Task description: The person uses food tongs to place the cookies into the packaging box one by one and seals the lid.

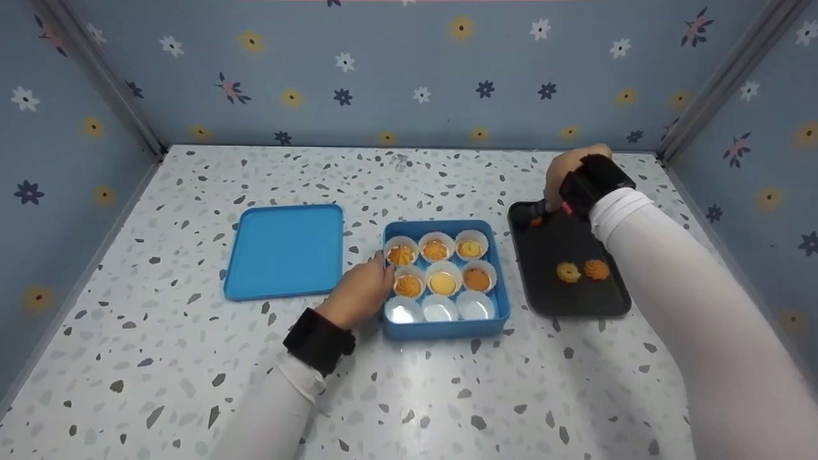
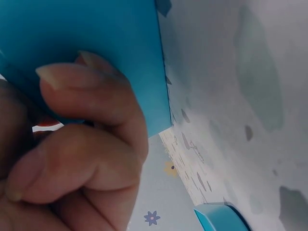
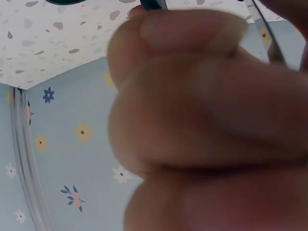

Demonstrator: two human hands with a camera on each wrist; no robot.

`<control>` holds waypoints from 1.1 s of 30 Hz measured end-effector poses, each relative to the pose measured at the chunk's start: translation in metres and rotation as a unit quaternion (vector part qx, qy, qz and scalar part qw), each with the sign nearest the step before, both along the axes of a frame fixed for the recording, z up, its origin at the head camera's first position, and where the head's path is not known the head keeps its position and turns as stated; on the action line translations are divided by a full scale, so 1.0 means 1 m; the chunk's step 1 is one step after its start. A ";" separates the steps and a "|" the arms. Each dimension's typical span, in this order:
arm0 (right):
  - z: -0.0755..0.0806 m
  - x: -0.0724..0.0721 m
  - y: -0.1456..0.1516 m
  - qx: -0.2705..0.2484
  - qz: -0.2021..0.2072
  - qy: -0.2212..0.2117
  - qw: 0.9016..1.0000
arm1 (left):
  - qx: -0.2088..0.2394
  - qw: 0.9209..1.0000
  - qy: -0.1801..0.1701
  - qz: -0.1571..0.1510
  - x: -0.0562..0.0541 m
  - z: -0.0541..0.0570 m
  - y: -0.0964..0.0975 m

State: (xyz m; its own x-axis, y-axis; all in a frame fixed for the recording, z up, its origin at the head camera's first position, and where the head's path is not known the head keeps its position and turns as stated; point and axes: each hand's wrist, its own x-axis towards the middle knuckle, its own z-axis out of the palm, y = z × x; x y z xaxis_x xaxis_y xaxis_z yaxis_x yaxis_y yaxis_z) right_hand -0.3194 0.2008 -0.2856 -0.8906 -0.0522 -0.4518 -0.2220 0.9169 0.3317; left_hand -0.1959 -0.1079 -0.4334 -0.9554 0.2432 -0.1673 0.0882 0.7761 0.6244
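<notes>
My left hand [image 1: 361, 291] grips the left wall of a blue box [image 1: 447, 329], its curled fingers [image 2: 91, 101] against the outside in the left wrist view. White paper cups [image 1: 439, 310] in rows fill the box. Cookies [image 1: 408, 285] sit in the back and middle rows; the front cups show bare bottoms. Over the back left of a black tray [image 1: 543, 300], my right hand [image 1: 565, 169] holds dark tongs [image 1: 524, 214] pointing down. A cookie [image 1: 537, 221] partly shows beside the tongs' tips; whether they touch is unclear. A ring cookie [image 1: 567, 272] and a swirled cookie [image 1: 596, 269] lie farther forward.
A flat blue lid [image 1: 284, 252] lies on the speckled table [image 1: 409, 409], left of the box. Flower-patterned panels [image 1: 409, 70] stand at the back and both sides. My right forearm [image 1: 690, 306] passes over the tray's right edge.
</notes>
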 end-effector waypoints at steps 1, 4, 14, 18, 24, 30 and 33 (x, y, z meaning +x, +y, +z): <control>0.001 -0.001 -0.002 0.003 0.000 -0.005 1.000 | -0.001 1.000 0.001 0.000 0.000 0.000 0.000; 0.005 -0.002 -0.008 0.007 0.004 -0.014 1.000 | -0.002 1.000 0.003 0.002 0.001 -0.001 0.000; -0.001 -0.008 0.001 0.024 0.026 0.002 0.999 | 0.005 1.000 0.001 0.002 0.001 -0.001 0.001; 0.001 -0.007 0.007 0.016 0.017 0.018 1.000 | 0.004 1.000 -0.001 0.001 0.000 0.001 0.002; 0.007 0.000 0.008 0.005 0.014 0.000 1.000 | -0.001 1.000 -0.010 0.008 -0.001 0.000 0.001; 0.009 -0.001 0.004 0.023 0.007 -0.020 1.000 | 0.000 1.000 -0.004 0.006 -0.001 -0.001 0.001; 0.010 -0.003 0.004 0.023 0.000 -0.023 0.999 | 0.000 1.000 -0.004 0.005 0.000 0.000 0.001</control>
State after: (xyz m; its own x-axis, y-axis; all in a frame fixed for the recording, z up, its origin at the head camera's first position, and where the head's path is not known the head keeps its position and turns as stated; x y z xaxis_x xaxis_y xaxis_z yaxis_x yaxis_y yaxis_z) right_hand -0.3222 0.2047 -0.2754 -0.8686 -0.0305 -0.4946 -0.2384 0.9007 0.3632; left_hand -0.1955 -0.1069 -0.4335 -0.9565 0.2337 -0.1745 0.0757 0.7767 0.6253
